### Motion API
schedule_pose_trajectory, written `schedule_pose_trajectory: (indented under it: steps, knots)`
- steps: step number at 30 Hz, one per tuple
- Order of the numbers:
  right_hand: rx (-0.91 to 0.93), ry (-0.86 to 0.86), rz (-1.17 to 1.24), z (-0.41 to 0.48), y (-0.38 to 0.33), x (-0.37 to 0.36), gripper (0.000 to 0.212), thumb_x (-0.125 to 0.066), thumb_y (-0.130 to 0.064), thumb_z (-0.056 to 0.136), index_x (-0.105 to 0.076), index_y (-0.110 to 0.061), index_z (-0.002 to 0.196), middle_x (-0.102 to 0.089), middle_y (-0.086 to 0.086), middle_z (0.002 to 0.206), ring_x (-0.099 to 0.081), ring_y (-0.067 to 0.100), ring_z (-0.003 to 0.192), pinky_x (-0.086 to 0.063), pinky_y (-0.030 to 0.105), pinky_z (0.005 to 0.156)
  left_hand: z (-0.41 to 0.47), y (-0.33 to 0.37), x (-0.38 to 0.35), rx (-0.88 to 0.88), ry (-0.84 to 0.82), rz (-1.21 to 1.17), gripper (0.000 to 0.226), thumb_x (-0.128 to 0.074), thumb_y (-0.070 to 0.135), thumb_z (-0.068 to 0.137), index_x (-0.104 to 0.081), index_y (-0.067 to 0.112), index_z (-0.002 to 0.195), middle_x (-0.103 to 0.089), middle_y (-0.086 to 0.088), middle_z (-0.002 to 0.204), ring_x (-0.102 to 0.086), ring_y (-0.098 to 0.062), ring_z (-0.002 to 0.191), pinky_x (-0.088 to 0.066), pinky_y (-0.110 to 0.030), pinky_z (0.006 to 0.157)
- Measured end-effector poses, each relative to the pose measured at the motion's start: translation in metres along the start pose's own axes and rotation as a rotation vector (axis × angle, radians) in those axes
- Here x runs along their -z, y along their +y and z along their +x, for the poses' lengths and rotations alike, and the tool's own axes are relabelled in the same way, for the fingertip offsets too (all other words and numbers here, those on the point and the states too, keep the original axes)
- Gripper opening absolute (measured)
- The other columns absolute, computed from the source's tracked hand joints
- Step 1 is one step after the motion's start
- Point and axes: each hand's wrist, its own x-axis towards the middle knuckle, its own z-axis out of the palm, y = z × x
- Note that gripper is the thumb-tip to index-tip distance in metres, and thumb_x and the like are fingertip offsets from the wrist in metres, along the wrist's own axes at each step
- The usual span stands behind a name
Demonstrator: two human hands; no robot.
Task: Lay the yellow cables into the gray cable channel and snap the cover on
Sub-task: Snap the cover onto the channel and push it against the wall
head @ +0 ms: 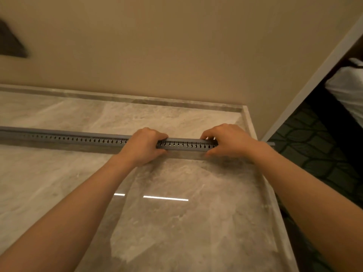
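Observation:
A long gray cable channel (pixel 78 139) with a slotted side lies across the marble counter from the left edge to past the right rim. A gray cover strip (pixel 184 140) sits along its top. My left hand (pixel 144 145) grips the channel near the middle, fingers curled over the top and thumb below. My right hand (pixel 225 139) grips it about a hand's length further right, fingers over the cover. The channel's right tip (pixel 272 143) pokes out beyond my right wrist. No yellow cables are visible; the inside of the channel is hidden.
The marble counter (pixel 176 213) has a raised rim at the back and right (pixel 250 122). A beige wall stands behind it. To the right the counter drops to a dark patterned floor (pixel 318 154), with a white bag (pixel 349 91) beyond.

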Motion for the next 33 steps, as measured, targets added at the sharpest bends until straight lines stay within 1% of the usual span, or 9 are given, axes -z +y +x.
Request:
schedule_pose_trajectory:
  steps: [4, 8, 11, 15, 19, 22, 26, 29, 33]
  knots:
    - [0.067, -0.014, -0.138, 0.002, -0.005, 0.006, 0.02, -0.061, -0.035, 0.077, -0.066, -0.026, 0.094, -0.066, -0.001, 0.074, -0.058, 0.02, 0.069, -0.045, 0.033, 0.059, 0.001, 0.001, 0.003, 0.009, -0.007, 0.031, 0.024, -0.069, 0.028, 0.077, -0.068, 0.011, 0.094, -0.069, -0.01, 0.084, -0.061, -0.028, 0.082, -0.047, -0.034, 0.068]
    - [0.091, -0.017, -0.161, 0.001, -0.01, 0.008, 0.014, -0.061, -0.03, 0.079, -0.066, -0.024, 0.091, -0.065, 0.003, 0.072, -0.059, 0.024, 0.07, -0.042, 0.033, 0.058, 0.004, 0.005, 0.005, 0.02, -0.074, 0.106, 0.017, -0.064, 0.029, 0.078, -0.063, 0.013, 0.083, -0.063, -0.007, 0.078, -0.056, -0.027, 0.076, -0.043, -0.033, 0.06]
    - [0.096, -0.01, -0.185, 0.0, -0.012, 0.009, 0.012, -0.061, -0.03, 0.08, -0.064, -0.021, 0.087, -0.064, 0.004, 0.07, -0.058, 0.025, 0.068, -0.041, 0.033, 0.058, 0.008, 0.014, 0.005, 0.015, -0.076, 0.196, 0.019, -0.06, 0.034, 0.081, -0.059, 0.015, 0.083, -0.06, -0.005, 0.081, -0.051, -0.023, 0.072, -0.036, -0.029, 0.057]
    - [0.1, -0.006, -0.189, 0.0, -0.012, 0.008, 0.012, -0.061, -0.031, 0.081, -0.063, -0.022, 0.089, -0.063, 0.001, 0.069, -0.056, 0.023, 0.066, -0.037, 0.031, 0.057, 0.013, 0.038, -0.007, -0.052, 0.003, 0.157, 0.024, -0.057, 0.034, 0.083, -0.059, 0.014, 0.096, -0.061, -0.004, 0.093, -0.056, -0.024, 0.088, -0.035, -0.03, 0.061]
    - [0.088, 0.001, -0.206, 0.001, -0.013, 0.006, 0.02, -0.062, -0.034, 0.082, -0.065, -0.021, 0.097, -0.065, 0.001, 0.075, -0.049, 0.019, 0.064, -0.037, 0.03, 0.06, 0.016, 0.064, -0.024, -0.081, 0.092, 0.045, 0.027, -0.062, 0.026, 0.083, -0.059, 0.009, 0.104, -0.06, -0.007, 0.1, -0.05, -0.024, 0.098, -0.038, -0.032, 0.072]
    - [0.095, 0.018, -0.237, 0.001, -0.013, 0.004, 0.023, -0.062, -0.034, 0.083, -0.064, -0.02, 0.102, -0.068, 0.001, 0.082, -0.051, 0.02, 0.067, -0.034, 0.029, 0.06, 0.018, 0.07, -0.03, -0.076, 0.147, 0.074, 0.027, -0.062, 0.025, 0.083, -0.059, 0.009, 0.105, -0.06, -0.006, 0.102, -0.049, -0.022, 0.101, -0.036, -0.03, 0.068]
    - [0.097, 0.024, -0.278, 0.0, -0.016, 0.002, 0.027, -0.059, -0.034, 0.086, -0.062, -0.019, 0.108, -0.069, 0.003, 0.088, -0.059, 0.023, 0.078, -0.032, 0.029, 0.062, 0.02, 0.073, -0.03, -0.101, 0.168, 0.188, 0.027, -0.06, 0.03, 0.085, -0.058, 0.011, 0.104, -0.06, -0.004, 0.1, -0.053, -0.021, 0.096, -0.03, -0.028, 0.06]
    - [0.077, 0.022, -0.293, -0.002, -0.018, 0.0, 0.029, -0.057, -0.033, 0.088, -0.06, -0.019, 0.112, -0.069, 0.005, 0.093, -0.061, 0.026, 0.083, -0.036, 0.03, 0.064, 0.022, 0.073, -0.029, -0.118, 0.137, 0.275, 0.028, -0.058, 0.032, 0.087, -0.055, 0.011, 0.106, -0.059, -0.005, 0.103, -0.054, -0.023, 0.096, -0.029, -0.03, 0.058]
    - [0.053, 0.056, -0.306, -0.006, -0.02, -0.004, 0.029, -0.055, -0.032, 0.089, -0.058, -0.017, 0.114, -0.068, 0.009, 0.093, -0.062, 0.03, 0.082, -0.042, 0.034, 0.066, 0.025, 0.073, -0.025, -0.169, 0.096, 0.344, 0.032, -0.057, 0.031, 0.088, -0.05, 0.009, 0.11, -0.056, -0.008, 0.107, -0.055, -0.026, 0.094, -0.031, -0.033, 0.06]
